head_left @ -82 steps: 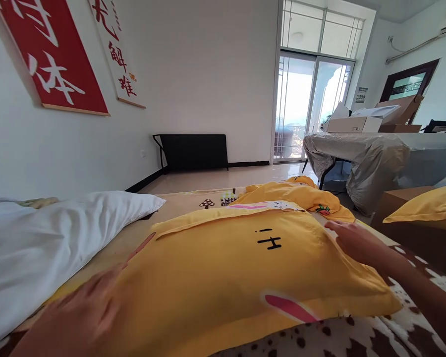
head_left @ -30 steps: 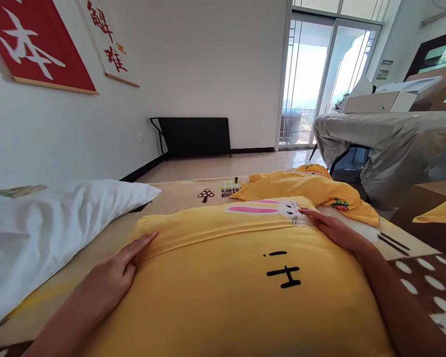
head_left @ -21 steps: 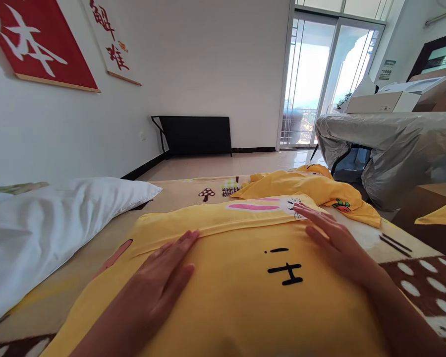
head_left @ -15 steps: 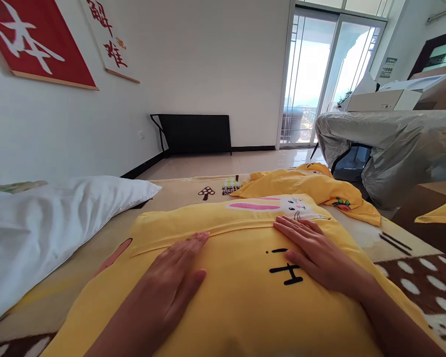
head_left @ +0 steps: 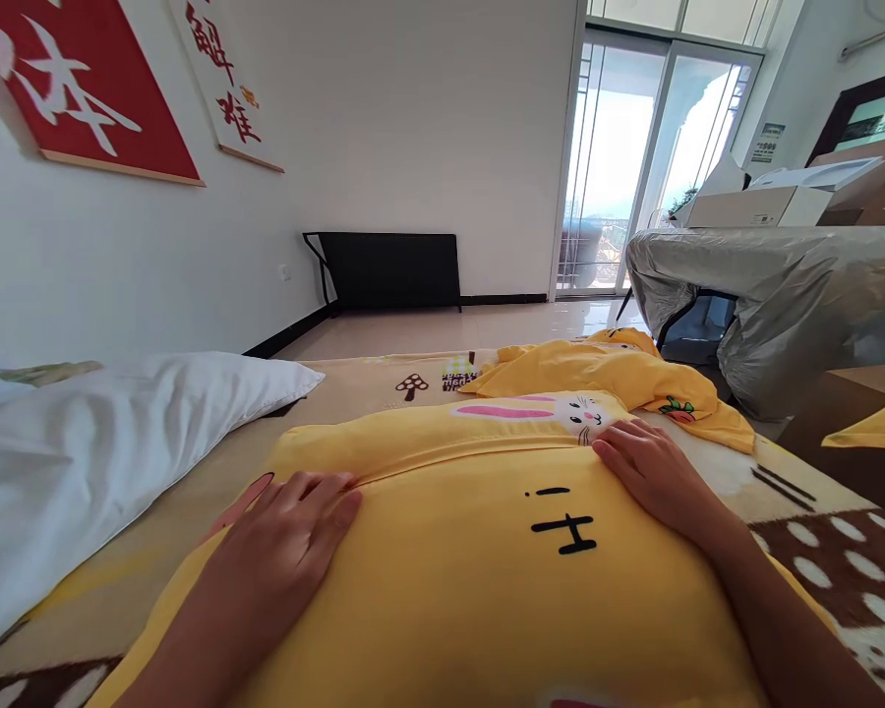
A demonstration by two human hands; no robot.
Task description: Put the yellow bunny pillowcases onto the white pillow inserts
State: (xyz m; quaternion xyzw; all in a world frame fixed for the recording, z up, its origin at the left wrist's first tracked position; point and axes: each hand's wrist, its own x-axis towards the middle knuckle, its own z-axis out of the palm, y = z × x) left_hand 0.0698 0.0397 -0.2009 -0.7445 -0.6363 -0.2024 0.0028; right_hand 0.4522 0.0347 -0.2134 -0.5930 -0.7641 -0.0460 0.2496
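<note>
A yellow pillow [head_left: 442,551] with a rabbit print and the letters "Hi" lies right in front of me, a seam or flap edge running across its far part. My left hand [head_left: 287,536] is bent over the left end of that seam, its fingers curled onto the cloth. At the right end, beside the rabbit's face, my right hand [head_left: 653,472] has its fingers bent down on the cloth. Both hands look closed on the pillow's cover, though the fingertips are partly hidden.
A white pillow [head_left: 154,433] lies at left on the patterned blanket [head_left: 369,379]. Crumpled yellow cloth [head_left: 597,369] with a carrot print lies beyond the yellow pillow. At right stand a plastic-covered table [head_left: 774,256] bearing boxes and a cardboard box [head_left: 855,403].
My hands have moved apart along the seam, the left leftward and the right rightward. Their fingers lay flat before and are now bent onto the cloth. The view has shifted slightly.
</note>
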